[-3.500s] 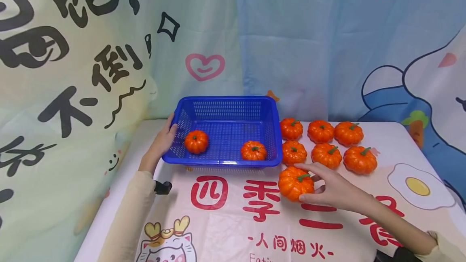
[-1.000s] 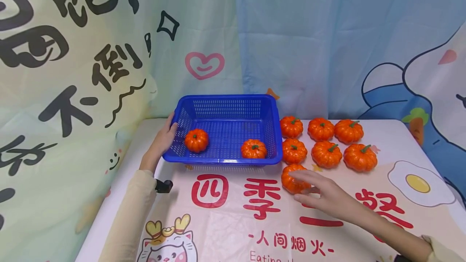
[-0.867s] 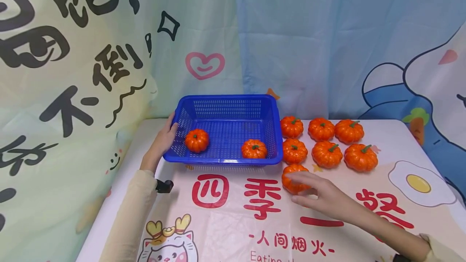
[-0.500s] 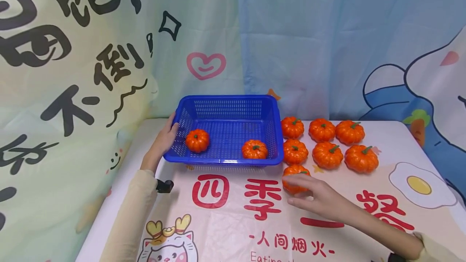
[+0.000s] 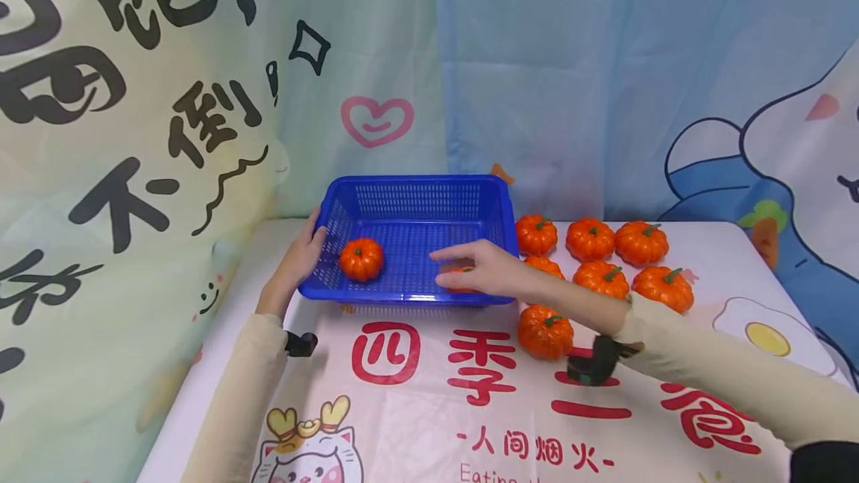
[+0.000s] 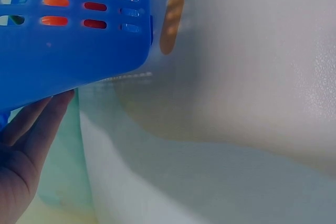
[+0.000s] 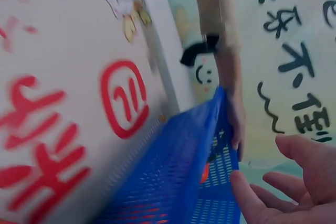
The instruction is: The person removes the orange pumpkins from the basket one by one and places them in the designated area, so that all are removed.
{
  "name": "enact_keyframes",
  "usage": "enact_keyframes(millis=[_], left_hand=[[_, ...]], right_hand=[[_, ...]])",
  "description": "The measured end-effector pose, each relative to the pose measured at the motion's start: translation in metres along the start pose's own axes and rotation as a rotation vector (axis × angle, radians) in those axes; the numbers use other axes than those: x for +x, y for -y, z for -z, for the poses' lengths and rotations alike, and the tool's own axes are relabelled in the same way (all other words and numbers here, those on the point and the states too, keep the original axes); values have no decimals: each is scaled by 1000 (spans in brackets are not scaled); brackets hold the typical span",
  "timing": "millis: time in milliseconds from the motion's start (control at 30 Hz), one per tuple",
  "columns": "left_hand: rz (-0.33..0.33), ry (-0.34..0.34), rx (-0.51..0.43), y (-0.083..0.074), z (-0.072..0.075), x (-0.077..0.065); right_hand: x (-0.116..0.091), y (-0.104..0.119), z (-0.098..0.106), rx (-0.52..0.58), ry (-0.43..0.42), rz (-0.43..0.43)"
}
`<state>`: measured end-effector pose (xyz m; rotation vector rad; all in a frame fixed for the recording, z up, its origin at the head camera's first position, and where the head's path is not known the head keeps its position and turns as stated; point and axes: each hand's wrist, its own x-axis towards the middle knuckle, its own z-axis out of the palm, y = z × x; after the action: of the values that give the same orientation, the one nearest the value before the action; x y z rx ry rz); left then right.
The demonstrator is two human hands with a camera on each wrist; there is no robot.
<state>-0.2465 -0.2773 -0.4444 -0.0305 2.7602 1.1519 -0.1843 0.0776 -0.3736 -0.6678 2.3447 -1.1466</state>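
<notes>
Two small orange toy pumpkins lie in a blue plastic basket (image 5: pixel 403 186). One pumpkin (image 5: pixel 361 259) sits at the basket's left; the other pumpkin (image 5: pixel 463 285), front right, is mostly hidden under my right hand (image 5: pixel 486 268). That hand is over the basket with thumb and fingers spread apart, holding nothing; the right wrist view shows its loosely bent fingers (image 7: pixel 257 203) beside the basket wall. My left hand (image 5: pixel 305 250) rests along the basket's left side, and in the left wrist view its straight fingers (image 6: pixel 44 129) touch the outside near the edge.
Right of the basket, several more pumpkins (image 5: pixel 590 239) stand in rows on the table. A nearer pumpkin (image 5: pixel 546 332) lies by the basket's front right corner, below my right forearm. The table has a printed cloth (image 5: pixel 416 423), and a printed curtain (image 5: pixel 537 95) hangs behind it.
Earlier my right hand put down a pumpkin by the basket's front right corner and let go. Since then it has moved left over the basket. The left hand and basket have stayed put.
</notes>
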Motion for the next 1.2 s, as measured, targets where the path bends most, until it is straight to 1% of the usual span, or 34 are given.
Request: enact_keyframes(millis=[67, 133, 233, 300, 367, 400, 467, 500, 533, 567, 633, 667, 733, 767, 800, 833, 867, 900, 967, 1033, 1067, 1100, 1133, 1167, 1200], left_hand=[[0, -11, 5, 1, 3, -1], [0, -27, 11, 2, 6, -1], [1, -36, 11, 2, 7, 1], [3, -24, 5, 0, 4, 2], [8, -10, -5, -1, 0, 3], [12, -11, -10, -2, -2, 2], [13, -19, -16, -3, -6, 2], [13, -23, -15, -3, -7, 2], [15, -25, -17, -3, -8, 1], [12, -25, -18, -4, -8, 1], [7, -22, -17, -4, -9, 1], [5, -21, -21, -4, -9, 0], [5, -18, -27, -5, -9, 0], [4, -19, -30, -5, -8, -1], [6, -21, -32, -5, -8, -1], [7, -23, -33, -5, -7, -1], [8, -24, -33, -5, -6, -1], [11, -24, -31, -4, -6, -1], [14, -24, -25, -2, -4, -2], [16, -24, -21, 0, -3, -2], [17, -23, -21, 1, -2, -1], [17, -23, -21, 2, -1, -1], [18, -21, -21, 2, -2, -1], [18, -20, -21, 2, -2, -1], [18, -19, -22, 2, -2, 0]], right_hand=[[32, 10, -3, -23, 48, -13], [67, 18, -8, -80, 107, -8], [116, 23, -16, -221, 174, 18], [145, 21, -23, -330, 181, 18], [165, 20, -28, -381, 195, -18], [173, 19, -31, -379, 211, -41], [191, 16, -39, -338, 246, -104], [206, 5, -43, -291, 276, -117], [216, 0, -48, -258, 304, -152], [229, -9, -52, -258, 333, -168], [262, -37, -65, -259, 362, -198], [279, -53, -70, -264, 372, -200], [313, -84, -83, -301, 365, -205], [328, -99, -87, -303, 365, -194], [338, -109, -90, -284, 361, -185], [340, -109, -92, -269, 363, -204], [330, -98, -90, -264, 356, -208], [327, -94, -89, -256, 357, -209], [302, -68, -80, -205, 392, -202], [270, -34, -71, -190, 398, -214], [255, -18, -66, -189, 402, -203], [254, -17, -64, -184, 409, -185], [240, -5, -60, -188, 407, -180], [231, 3, -58, -210, 390, -174], [220, 14, -56, -242, 373, -185]])
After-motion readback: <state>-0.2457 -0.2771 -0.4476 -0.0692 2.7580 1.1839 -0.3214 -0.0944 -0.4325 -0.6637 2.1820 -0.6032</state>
